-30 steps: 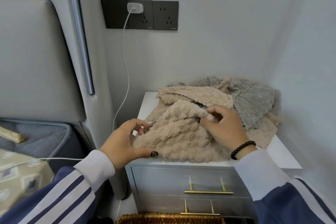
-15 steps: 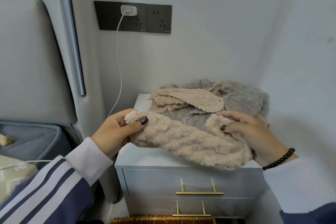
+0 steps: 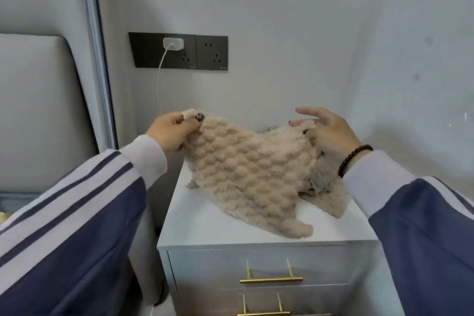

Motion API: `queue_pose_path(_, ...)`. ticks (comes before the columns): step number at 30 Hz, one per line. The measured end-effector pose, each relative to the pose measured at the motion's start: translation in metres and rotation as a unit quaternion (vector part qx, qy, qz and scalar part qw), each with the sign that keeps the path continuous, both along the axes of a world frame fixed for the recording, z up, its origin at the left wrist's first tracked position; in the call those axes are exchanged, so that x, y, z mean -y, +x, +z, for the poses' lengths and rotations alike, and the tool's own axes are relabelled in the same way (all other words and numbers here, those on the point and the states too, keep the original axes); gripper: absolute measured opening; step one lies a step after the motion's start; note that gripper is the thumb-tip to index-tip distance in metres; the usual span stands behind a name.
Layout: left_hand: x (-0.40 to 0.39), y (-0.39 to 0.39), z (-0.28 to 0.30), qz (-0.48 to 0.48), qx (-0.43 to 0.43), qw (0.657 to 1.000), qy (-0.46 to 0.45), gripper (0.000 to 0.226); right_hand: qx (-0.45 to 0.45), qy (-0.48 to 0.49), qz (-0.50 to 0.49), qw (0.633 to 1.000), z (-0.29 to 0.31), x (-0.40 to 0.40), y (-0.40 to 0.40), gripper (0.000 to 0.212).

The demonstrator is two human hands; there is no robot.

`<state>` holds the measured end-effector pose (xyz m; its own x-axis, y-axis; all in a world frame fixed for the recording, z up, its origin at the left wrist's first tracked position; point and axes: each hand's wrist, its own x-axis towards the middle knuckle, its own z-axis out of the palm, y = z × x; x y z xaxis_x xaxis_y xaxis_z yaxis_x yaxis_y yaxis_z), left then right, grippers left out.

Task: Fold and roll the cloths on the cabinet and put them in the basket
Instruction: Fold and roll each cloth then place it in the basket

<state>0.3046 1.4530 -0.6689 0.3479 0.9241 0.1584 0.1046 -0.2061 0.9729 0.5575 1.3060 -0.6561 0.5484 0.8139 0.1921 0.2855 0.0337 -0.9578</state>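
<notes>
A fluffy beige cloth [image 3: 246,174] hangs spread out above the white cabinet [image 3: 205,223], its lower edge trailing on the top. My left hand [image 3: 170,133] pinches its upper left corner between thumb and fingers. My right hand [image 3: 325,133] pinches the upper right corner with thumb and forefinger, the other fingers spread. Behind the lifted cloth, a grey cloth [image 3: 319,178] and another beige cloth [image 3: 331,202] lie on the cabinet, mostly hidden. The basket is out of view.
The cabinet has two drawers with gold handles [image 3: 270,278]. A white charger [image 3: 173,43] sits in a dark wall socket, its cable hanging down behind the cabinet. A grey padded headboard [image 3: 38,110] stands at the left. Walls close in behind and at the right.
Both hands have lifted the beige cloth up off the pile and pulled its corners apart, so it now hangs spread. The view has tilted up and the basket rim has left the frame.
</notes>
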Motion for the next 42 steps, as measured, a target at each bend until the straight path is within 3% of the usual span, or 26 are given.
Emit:
queue_pose_path(4,0.015,-0.010,0.072,-0.002,0.088,0.994,0.066,0.008,0.042,0.157,-0.052,0.985,0.075,0.017,0.004,0.035)
queue_pose_path(7,0.033,-0.026,0.077,-0.034,0.105,0.991,0.081,0.013,0.063,0.163,-0.001,0.985,0.082,0.044,-0.001,0.037)
queue_pose_path(10,0.052,-0.046,0.045,-0.061,0.060,0.995,0.059,0.027,0.048,0.072,0.074,0.993,0.058,0.071,-0.008,0.018)
queue_pose_path(11,0.058,-0.055,0.031,-0.081,0.048,0.995,0.043,0.043,0.030,0.030,0.118,0.992,0.046,0.080,-0.009,0.021)
queue_pose_path(14,0.074,-0.074,-0.010,-0.162,-0.020,0.987,0.002,0.074,-0.004,-0.107,0.235,0.966,0.021,0.104,-0.003,0.057)
queue_pose_path(16,0.080,-0.080,-0.029,-0.210,-0.066,0.975,-0.029,0.080,0.007,-0.193,0.272,0.943,0.016,0.112,-0.004,0.044)
queue_pose_path(18,0.079,-0.078,-0.040,-0.222,-0.106,0.968,-0.050,0.076,0.052,-0.260,0.261,0.928,0.012,0.106,-0.006,0.022)
queue_pose_path(20,0.069,-0.070,-0.043,-0.202,-0.139,0.968,-0.056,0.053,0.145,-0.297,0.228,0.916,0.006,0.092,-0.009,0.006)
queue_pose_path(22,0.050,-0.058,-0.042,-0.154,-0.172,0.972,-0.037,0.025,0.262,-0.301,0.175,0.900,0.004,0.071,-0.013,0.013)
queue_pose_path(25,0.028,-0.040,-0.019,-0.070,-0.152,0.986,0.001,0.018,0.332,-0.221,0.045,0.916,0.017,0.042,-0.008,0.023)
queue_pose_path(28,0.024,-0.028,0.032,0.011,-0.019,0.999,0.032,0.012,0.284,-0.044,-0.072,0.955,0.052,0.029,0.001,0.017)
queue_pose_path(31,0.027,-0.031,0.076,0.021,0.079,0.994,0.074,0.011,0.175,0.111,-0.073,0.976,0.090,0.043,-0.006,0.015)
queue_pose_path(34,0.035,-0.048,0.084,-0.020,0.108,0.988,0.111,0.012,0.144,0.150,-0.001,0.978,0.101,0.074,-0.015,0.017)
queue_pose_path(37,0.049,-0.064,0.053,-0.082,0.096,0.988,0.094,0.015,0.168,0.073,0.079,0.980,0.077,0.103,-0.013,0.018)
queue_pose_path(40,0.064,-0.077,-0.009,-0.139,0.025,0.987,0.076,0.010,0.174,-0.053,0.125,0.975,0.025,0.119,-0.010,0.019)
queue_pose_path(41,0.071,-0.082,-0.031,-0.158,-0.007,0.986,0.058,0.015,0.187,-0.102,0.142,0.967,0.003,0.123,-0.009,0.021)
queue_pose_path(42,0.076,-0.087,-0.055,-0.173,-0.046,0.983,0.042,0.036,0.199,-0.155,0.160,0.954,-0.020,0.125,-0.008,0.021)
